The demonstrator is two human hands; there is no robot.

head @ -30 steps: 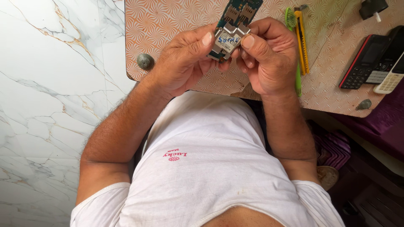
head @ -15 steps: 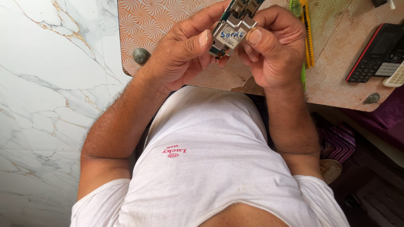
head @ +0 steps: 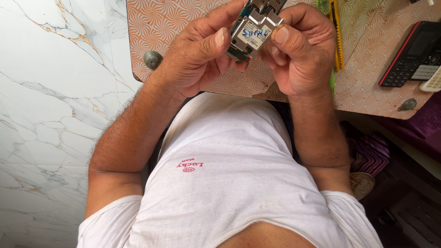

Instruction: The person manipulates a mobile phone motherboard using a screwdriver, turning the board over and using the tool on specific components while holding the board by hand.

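Observation:
Both of my hands hold a small phone circuit board with a silver metal shield and a white label, up over the patterned table. My left hand grips its left side, thumb on the shield's edge. On the other side my right hand pinches the board, thumb tip against the shield. The board's green upper part runs off the top of the frame.
A yellow-and-green cutter lies on the table just right of my right hand. A black-and-red keypad phone and a white device sit at the right edge. Round knobs mark the table's front corners. Marble floor lies to the left.
The view has shifted so that hands and board sit higher in the frame. Both hands keep their grip on the board, thumbs staying on the shield.

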